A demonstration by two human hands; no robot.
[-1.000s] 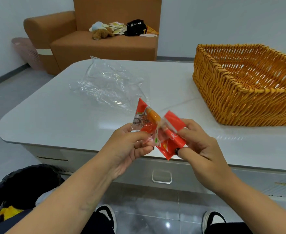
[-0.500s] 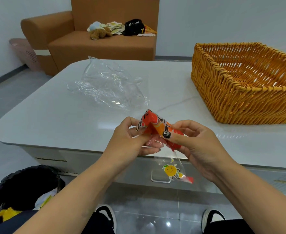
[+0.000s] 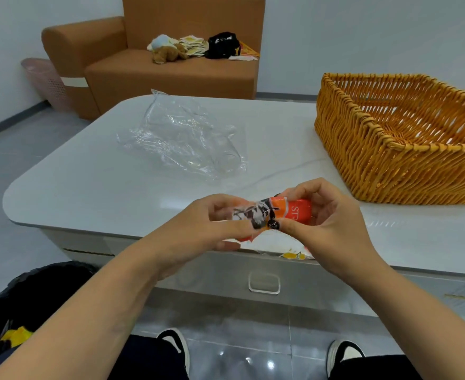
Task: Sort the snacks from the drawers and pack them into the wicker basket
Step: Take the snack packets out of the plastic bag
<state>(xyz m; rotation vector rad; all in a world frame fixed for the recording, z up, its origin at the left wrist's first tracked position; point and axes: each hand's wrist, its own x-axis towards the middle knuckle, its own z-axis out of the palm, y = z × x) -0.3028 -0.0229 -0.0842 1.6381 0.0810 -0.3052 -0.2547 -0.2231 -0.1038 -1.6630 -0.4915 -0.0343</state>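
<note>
Both hands pinch one orange snack packet above the near edge of the white table: the left hand grips its crumpled left end, and the right hand curls round its right end. The wicker basket stands at the table's right side, well apart from the packet. A clear plastic bag lies toward the far edge.

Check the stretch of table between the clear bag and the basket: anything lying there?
Nothing: in the head view the table is bare between the clear bag and the basket.
</note>
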